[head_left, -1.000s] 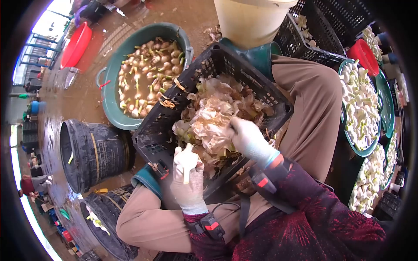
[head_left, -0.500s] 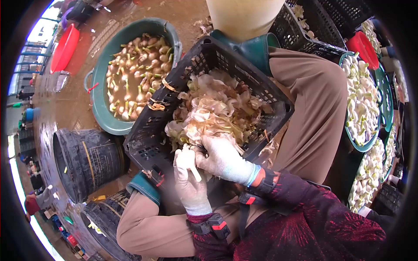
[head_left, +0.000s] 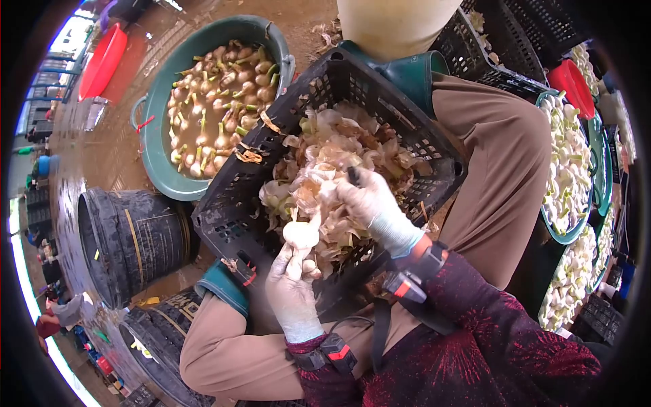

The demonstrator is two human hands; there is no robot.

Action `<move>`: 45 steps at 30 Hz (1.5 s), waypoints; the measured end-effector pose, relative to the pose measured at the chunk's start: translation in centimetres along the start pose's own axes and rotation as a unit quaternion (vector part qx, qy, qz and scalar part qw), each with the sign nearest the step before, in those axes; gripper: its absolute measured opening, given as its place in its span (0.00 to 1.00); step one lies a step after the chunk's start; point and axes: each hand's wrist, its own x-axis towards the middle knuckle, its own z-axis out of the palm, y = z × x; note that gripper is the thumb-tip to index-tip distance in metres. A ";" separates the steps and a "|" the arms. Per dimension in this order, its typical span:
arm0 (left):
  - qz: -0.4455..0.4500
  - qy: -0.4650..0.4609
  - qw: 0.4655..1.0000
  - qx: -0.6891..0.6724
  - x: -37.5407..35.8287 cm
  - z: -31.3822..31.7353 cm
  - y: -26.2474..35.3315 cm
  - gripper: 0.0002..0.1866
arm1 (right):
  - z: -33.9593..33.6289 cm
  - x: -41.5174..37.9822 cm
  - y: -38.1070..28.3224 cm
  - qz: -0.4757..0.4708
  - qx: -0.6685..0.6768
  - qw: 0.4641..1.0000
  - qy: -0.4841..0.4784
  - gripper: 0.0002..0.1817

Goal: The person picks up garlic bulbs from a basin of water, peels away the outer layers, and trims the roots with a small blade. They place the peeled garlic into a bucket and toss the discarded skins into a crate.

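My left hand, in a whitish glove, grips a pale garlic bulb from below, above the near edge of a black crate. To the right of the bulb, my gloved right hand is closed over the crate. The dark end of a small tool sticks out of its fist; the tool's other end is hidden. Loose garlic skins are heaped in the black perforated crate between my knees. A strip of skin rises beside the bulb; whether my right fingers pinch it I cannot make out.
Unpeeled garlic floats in brown water in a green tub at the left. Dark buckets lie below it. Peeled white garlic fills basins at the right. A cream bucket, black crates and a red basin stand farther off.
My right hand has moved up and right, away from the bulb, and the tool's dark end now shows. My left hand has turned the bulb upright, a little higher.
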 end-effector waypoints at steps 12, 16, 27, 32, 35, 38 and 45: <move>-0.022 -0.113 0.983 -0.141 0.2 -0.9 -1.2 0.19 | 0.4 0.3 2.0 -0.069 -0.129 0.989 -0.002 0.18; -0.031 -0.111 0.989 -0.091 0.5 -0.5 -1.2 0.16 | -0.2 -0.4 0.3 0.027 -0.130 0.980 -0.148 0.19; -0.097 -0.129 0.949 -0.272 0.1 -0.8 -2.1 0.15 | 0.3 -1.8 0.0 -0.144 -0.280 0.940 -0.130 0.14; -0.062 -0.070 0.894 -0.438 -0.5 -4.4 3.8 0.10 | -0.4 0.0 2.4 -0.080 -0.263 0.961 -0.030 0.08; 0.156 -0.029 0.952 -0.261 1.1 -8.5 13.5 0.09 | 0.0 -1.2 2.5 -0.149 -0.320 0.934 -0.052 0.09; 0.294 -0.104 0.862 -0.399 3.9 -12.8 23.5 0.14 | 0.2 -2.0 2.5 -0.173 -0.340 0.919 -0.093 0.12; 0.229 -0.048 0.968 -0.095 18.4 -6.4 24.5 0.18 | 0.8 -2.4 1.6 -0.130 -0.427 0.880 -0.160 0.21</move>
